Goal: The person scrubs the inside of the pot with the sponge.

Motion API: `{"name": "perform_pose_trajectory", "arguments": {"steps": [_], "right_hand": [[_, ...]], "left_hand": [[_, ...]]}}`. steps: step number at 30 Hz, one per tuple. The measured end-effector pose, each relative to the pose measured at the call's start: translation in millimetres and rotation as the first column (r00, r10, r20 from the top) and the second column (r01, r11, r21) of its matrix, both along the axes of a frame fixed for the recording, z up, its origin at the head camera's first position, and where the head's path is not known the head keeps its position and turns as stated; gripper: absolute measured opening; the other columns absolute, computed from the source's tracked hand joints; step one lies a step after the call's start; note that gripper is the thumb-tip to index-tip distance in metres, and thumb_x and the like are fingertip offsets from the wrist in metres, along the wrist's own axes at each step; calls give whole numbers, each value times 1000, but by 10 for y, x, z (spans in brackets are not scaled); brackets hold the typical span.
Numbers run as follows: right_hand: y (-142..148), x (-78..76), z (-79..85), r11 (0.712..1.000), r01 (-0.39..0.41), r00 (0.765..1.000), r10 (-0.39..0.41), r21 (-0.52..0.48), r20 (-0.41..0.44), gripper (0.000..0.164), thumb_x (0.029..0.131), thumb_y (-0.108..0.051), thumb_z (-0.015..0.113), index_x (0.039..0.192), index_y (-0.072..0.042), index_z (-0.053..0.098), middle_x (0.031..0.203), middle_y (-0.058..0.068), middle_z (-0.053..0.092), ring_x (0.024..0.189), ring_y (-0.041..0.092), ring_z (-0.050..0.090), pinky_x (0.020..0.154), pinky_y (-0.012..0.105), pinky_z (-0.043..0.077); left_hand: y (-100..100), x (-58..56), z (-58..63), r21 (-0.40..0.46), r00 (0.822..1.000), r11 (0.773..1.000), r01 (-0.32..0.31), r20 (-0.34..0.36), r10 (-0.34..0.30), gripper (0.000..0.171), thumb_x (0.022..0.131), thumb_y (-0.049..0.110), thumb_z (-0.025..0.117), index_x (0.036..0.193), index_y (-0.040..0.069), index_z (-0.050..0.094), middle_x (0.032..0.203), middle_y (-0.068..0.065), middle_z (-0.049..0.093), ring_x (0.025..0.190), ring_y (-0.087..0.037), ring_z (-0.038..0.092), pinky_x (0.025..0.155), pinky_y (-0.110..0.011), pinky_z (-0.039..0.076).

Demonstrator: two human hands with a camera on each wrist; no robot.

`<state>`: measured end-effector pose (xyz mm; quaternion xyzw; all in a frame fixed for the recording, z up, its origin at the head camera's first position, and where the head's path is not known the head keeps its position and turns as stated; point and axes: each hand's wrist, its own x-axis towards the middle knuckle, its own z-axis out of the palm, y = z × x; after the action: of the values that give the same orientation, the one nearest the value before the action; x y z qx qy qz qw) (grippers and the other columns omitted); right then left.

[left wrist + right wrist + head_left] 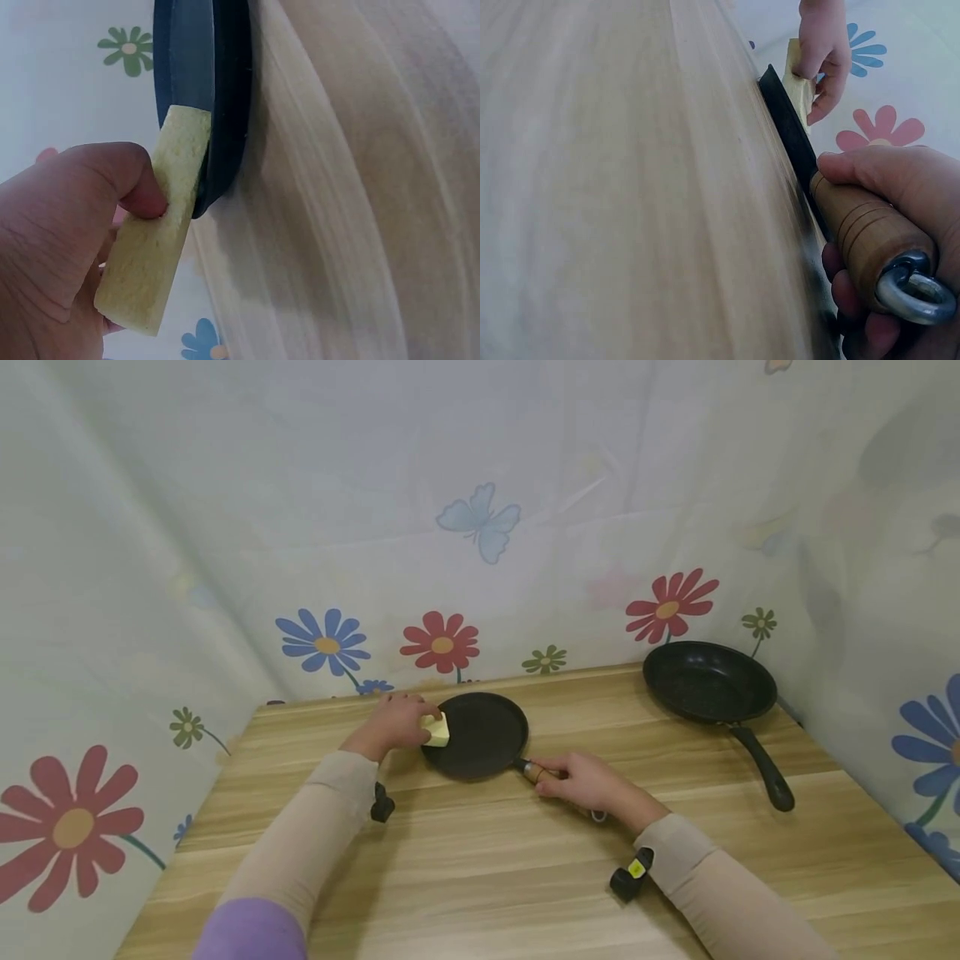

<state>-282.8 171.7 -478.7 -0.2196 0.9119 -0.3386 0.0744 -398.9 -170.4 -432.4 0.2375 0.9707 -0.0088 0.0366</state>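
Observation:
A pale yellow sponge [154, 240] is pinched between the thumb and fingers of my left hand [395, 722]. Its far end lies over the left rim of a flat black pan [483, 735], dipping against the inner surface in the left wrist view. My right hand [581, 781] grips that pan by its wooden handle [862, 225], thumb along the top and fingers curled underneath. A metal ring [915, 295] sticks out from the handle's end.
A deeper black frying pan [708, 681] stands at the table's back right, its handle [765, 772] pointing toward the front. The wood-grain table [480, 877] meets a white flower-printed cloth [375, 527] at the back and sides.

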Motion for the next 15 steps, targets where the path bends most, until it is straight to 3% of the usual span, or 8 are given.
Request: {"name": "perform_pose_trajectory", "arguments": {"steps": [6,15], "right_hand": [[-3,12,24,1000,-10,1000,10,9,-21,48,94,-36,69,138,-18,65,91,1,69,57,11,48,58,30,43],[1,-6,0,1000,-6,999,6,6,-36,48,93,-36,70,137,-19,66,96,3,70,59,11,50,59,30,44]], "left_hand": [[2,1,96,-49,999,998,26,25,-25,40,86,21,66,125,26,72,130,-9,63,124,-39,49,107,-62,28],[4,-33,119,-135,998,989,62,-18,-65,40,85,20,65,124,28,73,126,-6,64,117,-35,49,103,-57,30]]}}
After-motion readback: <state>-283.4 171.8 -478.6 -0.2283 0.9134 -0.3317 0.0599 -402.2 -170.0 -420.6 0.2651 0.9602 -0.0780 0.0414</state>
